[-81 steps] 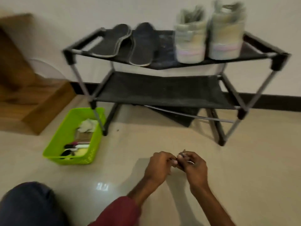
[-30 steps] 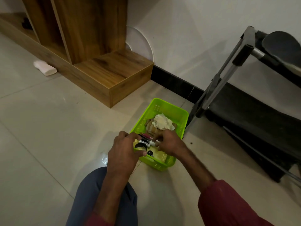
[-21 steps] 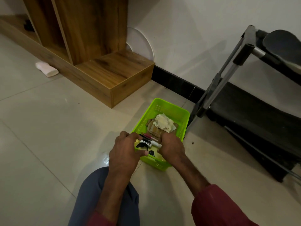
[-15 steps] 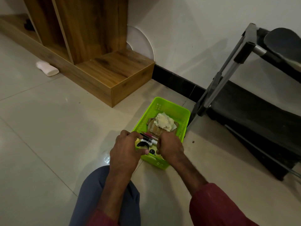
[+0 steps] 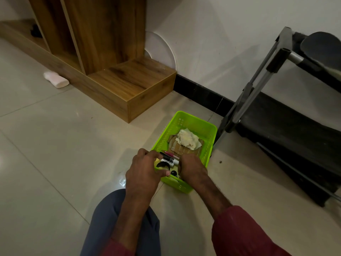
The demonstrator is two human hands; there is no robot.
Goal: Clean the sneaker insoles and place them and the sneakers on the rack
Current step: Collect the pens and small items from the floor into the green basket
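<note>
The person crouches low on the tiled floor [image 5: 55, 145], a knee in dark blue trousers [image 5: 101, 224] under the left forearm and a dark red sleeve [image 5: 239, 233] on the right arm. Both hands are at the green basket [image 5: 186, 117], which sits on the floor just beside the foot of the black shoe rack [image 5: 275, 60]. The left hand [image 5: 143, 170] is curled over the basket's near left rim, its thumb tip lying inside, so it grips the wall. The right hand [image 5: 191, 169] is sunk into the near right part of the basket, knuckles up and fingers bent down out of sight, right against the end of the markers [image 5: 168, 158]; from here I cannot tell whether it pinches one or merely rests there. The two hands are near each other but apart, with the markers lying between them. Farther back in the basket a crumpled cream cloth [image 5: 187, 139] sits on top of a brown ribbed thing [image 5: 177, 148] that I cannot make out. One dark insole [image 5: 323, 47] lies on the rack's top shelf at the right edge of view, partly cut off; the lower shelf [image 5: 287, 122] is black fabric. To the left a wooden cabinet [image 5: 129, 84] stands against the white wall [image 5: 212, 43]; a pale pinkish object [image 5: 56, 79] lies on the floor at its base; a white round disc [image 5: 162, 50] shows behind its corner.
</note>
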